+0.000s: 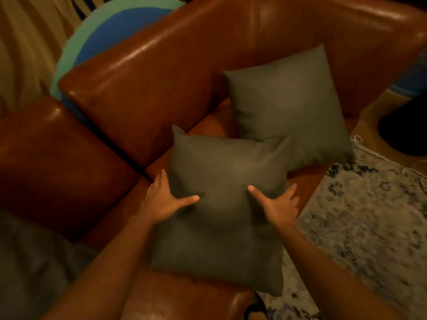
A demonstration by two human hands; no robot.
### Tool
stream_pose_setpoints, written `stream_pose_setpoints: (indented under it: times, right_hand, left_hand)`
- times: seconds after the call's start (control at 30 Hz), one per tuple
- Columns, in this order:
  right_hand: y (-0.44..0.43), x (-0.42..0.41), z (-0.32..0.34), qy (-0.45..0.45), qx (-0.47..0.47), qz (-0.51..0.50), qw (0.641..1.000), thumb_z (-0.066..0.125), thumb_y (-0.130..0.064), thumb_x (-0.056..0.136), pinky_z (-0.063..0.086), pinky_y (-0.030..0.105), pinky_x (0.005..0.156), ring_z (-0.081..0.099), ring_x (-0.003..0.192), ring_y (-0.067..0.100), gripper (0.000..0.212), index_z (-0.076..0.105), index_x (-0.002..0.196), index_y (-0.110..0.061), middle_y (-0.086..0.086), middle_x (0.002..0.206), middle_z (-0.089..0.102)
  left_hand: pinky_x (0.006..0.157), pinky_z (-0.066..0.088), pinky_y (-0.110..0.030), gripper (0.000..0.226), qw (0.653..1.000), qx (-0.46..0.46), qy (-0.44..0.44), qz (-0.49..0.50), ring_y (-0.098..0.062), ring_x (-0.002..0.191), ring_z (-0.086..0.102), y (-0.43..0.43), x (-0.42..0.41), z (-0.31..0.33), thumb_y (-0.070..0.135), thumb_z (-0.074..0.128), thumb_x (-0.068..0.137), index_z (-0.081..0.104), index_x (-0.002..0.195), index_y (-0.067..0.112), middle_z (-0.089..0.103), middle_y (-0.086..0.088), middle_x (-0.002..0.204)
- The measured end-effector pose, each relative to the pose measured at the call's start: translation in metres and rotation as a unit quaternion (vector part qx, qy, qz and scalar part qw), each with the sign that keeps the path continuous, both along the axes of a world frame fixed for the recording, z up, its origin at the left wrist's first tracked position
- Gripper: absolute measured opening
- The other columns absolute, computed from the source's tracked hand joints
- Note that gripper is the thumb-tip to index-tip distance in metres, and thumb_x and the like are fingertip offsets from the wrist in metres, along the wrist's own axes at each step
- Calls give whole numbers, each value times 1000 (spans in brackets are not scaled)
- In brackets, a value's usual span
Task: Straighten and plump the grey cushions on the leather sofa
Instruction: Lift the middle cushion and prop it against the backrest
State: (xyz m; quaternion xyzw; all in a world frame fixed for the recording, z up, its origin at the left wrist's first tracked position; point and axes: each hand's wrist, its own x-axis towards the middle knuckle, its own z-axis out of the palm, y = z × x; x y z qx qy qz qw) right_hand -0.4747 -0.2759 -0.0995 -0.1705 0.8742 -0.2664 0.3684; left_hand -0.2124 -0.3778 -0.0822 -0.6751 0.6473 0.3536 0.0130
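My left hand [161, 199] and right hand [280, 205] clasp the near grey cushion [219, 218] at its 2 sides, on the sofa [147, 93] seat. It looks light and soft; the side edges are best for squeezing.

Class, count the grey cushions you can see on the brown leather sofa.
2. One square grey fabric cushion lies on the seat, gripped by both hands; the other leans against the backrest behind it. Others may lie outside the view.
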Motion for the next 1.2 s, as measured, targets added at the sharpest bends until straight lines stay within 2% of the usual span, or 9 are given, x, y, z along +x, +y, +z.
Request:
stream_pose_setpoints:
  times: [0.13, 0.23, 0.37, 0.43, 0.63, 0.73, 1.0, 1.1, 1.2]
  right_hand:
    - [-4, -15, -17, -63, -11, -23, 998, 84, -76, 56, 26, 56, 122, 23, 154, 39, 149, 1, 167, -21, 17, 170, 17]
    - [-6, -16, -25, -117, -49, -49, 991, 84, -80, 39, 31, 52, 121, 32, 150, 36, 159, 8, 166, -21, 14, 167, 28]
    - [-6, -17, -35, -153, -93, -80, 981, 94, -55, 59, 38, 45, 117, 45, 142, 31, 130, 25, 162, -15, 9, 158, 45]
    - [-7, -18, -38, -161, -95, -83, 979, 94, -51, 62, 39, 45, 116, 47, 141, 32, 123, 28, 160, -14, 9, 156, 47]
    - [-2, -15, -39, -169, -134, -90, 972, 94, -51, 62, 43, 48, 113, 52, 135, 33, 117, 34, 156, -14, 8, 151, 52]
    - [4, -10, -34, -169, -158, -87, 969, 92, -43, 68, 44, 40, 108, 54, 133, 32, 109, 36, 156, -14, 7, 150, 53]
    - [-8, 0, -2, -133, -214, 2, 968, 92, -41, 69, 45, 42, 109, 56, 129, 27, 97, 44, 151, -20, -2, 141, 58]
    - [-31, 7, 14, -149, -243, 58, 957, 91, -35, 73, 44, 35, 101, 57, 122, 20, 98, 40, 154, -18, -3, 138, 58]
    - [-58, 18, 28, -142, -243, 111, 953, 94, -50, 61, 46, 39, 105, 58, 123, 22, 106, 44, 151, -24, -8, 129, 61]
  left_hand:
    - [113, 34, -46, 150, 995, 24, 64, 77, -23, 140, 37, -15, -4, -33, 87, 76, 29, 18, 152, 25, 33, 0, 156]
    - [113, 34, -47, 157, 986, 41, 99, 130, -24, 140, 36, -16, -13, -43, 83, 80, 22, 13, 153, 30, 31, -1, 157]
    - [116, 27, -46, 166, 973, 60, 124, 183, -29, 144, 25, -13, -24, -43, 72, 80, 21, -7, 155, 27, 17, -8, 161]
    - [115, 27, -46, 166, 969, 57, 140, 195, -30, 144, 25, -12, -25, -44, 70, 80, 20, -10, 154, 31, 16, -8, 161]
    - [112, 34, -49, 154, 968, 13, 171, 182, -28, 138, 36, -5, -23, -44, 71, 86, 25, -2, 150, 47, 29, -5, 155]
    - [108, 39, -51, 144, 968, -14, 183, 172, -25, 134, 43, 3, -17, -44, 73, 88, 27, 9, 146, 54, 38, 1, 150]
    - [107, 40, -51, 138, 947, -107, 215, 214, -20, 133, 44, 28, 3, -20, 74, 87, 34, 12, 148, 53, 39, 7, 149]
    - [108, 38, -51, 139, 932, -136, 217, 257, -22, 134, 43, 36, 13, -3, 78, 83, 34, 11, 149, 50, 37, 4, 151]
    - [112, 33, -50, 144, 917, -153, 209, 304, -26, 137, 37, 40, 21, 16, 77, 79, 33, 3, 152, 45, 31, -1, 154]
